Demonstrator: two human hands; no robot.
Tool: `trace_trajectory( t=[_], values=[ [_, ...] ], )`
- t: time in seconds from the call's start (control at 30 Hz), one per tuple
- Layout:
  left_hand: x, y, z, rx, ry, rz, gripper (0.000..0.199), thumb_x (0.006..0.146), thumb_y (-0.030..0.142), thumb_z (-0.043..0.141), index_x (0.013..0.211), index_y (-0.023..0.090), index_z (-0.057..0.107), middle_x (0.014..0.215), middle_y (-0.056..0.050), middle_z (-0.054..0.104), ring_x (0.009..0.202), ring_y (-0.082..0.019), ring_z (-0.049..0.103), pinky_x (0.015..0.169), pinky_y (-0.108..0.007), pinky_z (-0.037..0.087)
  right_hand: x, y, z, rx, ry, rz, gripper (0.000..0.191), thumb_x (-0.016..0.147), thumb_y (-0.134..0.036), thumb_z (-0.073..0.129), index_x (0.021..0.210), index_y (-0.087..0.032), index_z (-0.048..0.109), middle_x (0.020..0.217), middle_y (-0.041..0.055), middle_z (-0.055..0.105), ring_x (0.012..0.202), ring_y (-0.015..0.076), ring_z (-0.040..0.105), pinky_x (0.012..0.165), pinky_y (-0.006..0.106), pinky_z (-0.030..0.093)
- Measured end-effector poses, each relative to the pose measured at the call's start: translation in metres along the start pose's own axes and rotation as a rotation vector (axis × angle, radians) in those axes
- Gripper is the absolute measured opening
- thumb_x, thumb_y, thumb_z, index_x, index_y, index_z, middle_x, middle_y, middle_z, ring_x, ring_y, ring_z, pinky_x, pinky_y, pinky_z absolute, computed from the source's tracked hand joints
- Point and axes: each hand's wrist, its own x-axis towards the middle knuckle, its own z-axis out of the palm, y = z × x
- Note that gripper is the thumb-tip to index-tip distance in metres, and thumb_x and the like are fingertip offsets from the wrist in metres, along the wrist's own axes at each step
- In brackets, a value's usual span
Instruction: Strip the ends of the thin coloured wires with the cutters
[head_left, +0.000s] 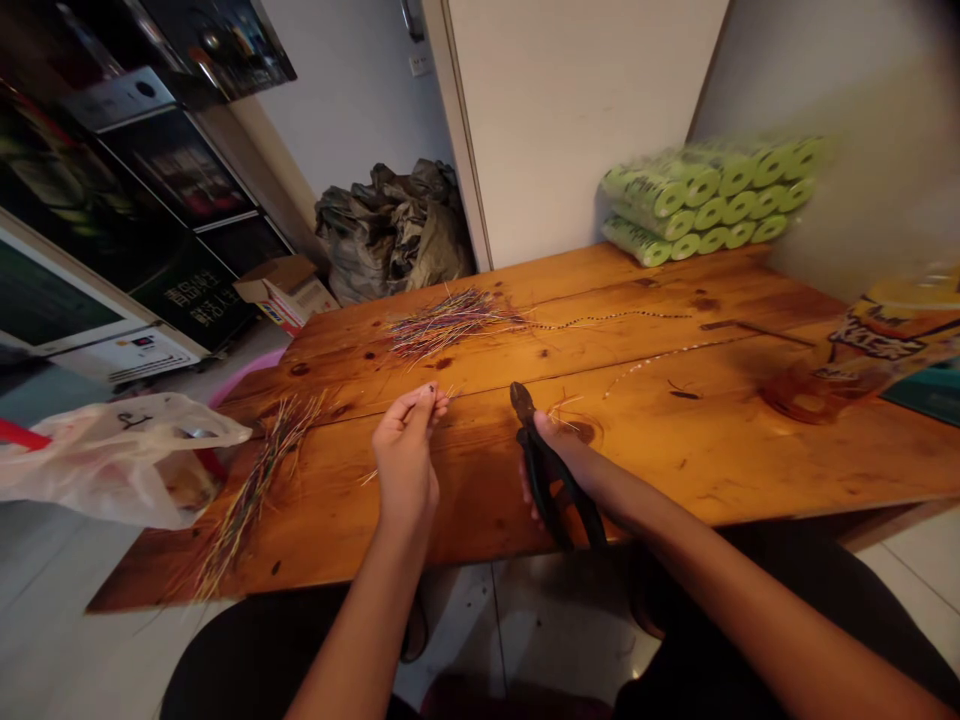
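My left hand (pixel 405 450) is closed in a pinch above the front part of the wooden table (pixel 472 460). Short thin wires seem to stick out past its fingertips, though what lies between the fingers is mostly hidden. My right hand (pixel 566 445) grips a pair of black-handled cutting pliers (pixel 551 480), jaws pointing away from me and apparently closed. Beyond my hands lies a loose bundle of coloured wires (pixel 450 325). Another wire bundle (pixel 259 480) stretches along the table's left side. A few short wire ends (pixel 566 410) lie just past my right hand.
A bottle of orange drink (pixel 870 350) stands at the right. Packed green rolls (pixel 712 200) sit at the back right. A white plastic bag (pixel 127 455) is at the left edge. Twisted strands (pixel 615 318) and a thin dark rod (pixel 772 332) lie toward the right.
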Motion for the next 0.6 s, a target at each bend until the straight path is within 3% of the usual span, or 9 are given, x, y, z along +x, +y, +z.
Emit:
trace_trajectory(
  t=[0.27, 0.6],
  values=[
    [-0.018, -0.009, 0.011, 0.100, -0.055, 0.047, 0.011, 0.070, 0.025, 0.068, 0.077, 0.016, 0.069, 0.074, -0.001, 0.068, 0.068, -0.009, 0.061, 0.071, -0.024, 0.048, 0.006, 0.012, 0.007, -0.106, -0.082, -0.090, 0.056, 0.087, -0.065, 0.033, 0.071, -0.016, 0.054, 0.062, 0.0060, 0.060, 0.051, 0.0127, 0.056, 0.049, 0.024, 0.046],
    [-0.031, -0.016, 0.016, 0.138, -0.047, 0.041, 0.011, 0.073, 0.026, 0.067, 0.078, 0.017, 0.069, 0.075, -0.001, 0.068, 0.071, -0.010, 0.062, 0.073, -0.024, 0.048, 0.005, 0.011, 0.007, -0.200, -0.001, -0.163, 0.062, 0.084, -0.070, 0.031, 0.063, -0.016, 0.053, 0.053, 0.0034, 0.057, 0.044, 0.0112, 0.055, 0.043, 0.023, 0.044]
  ],
)
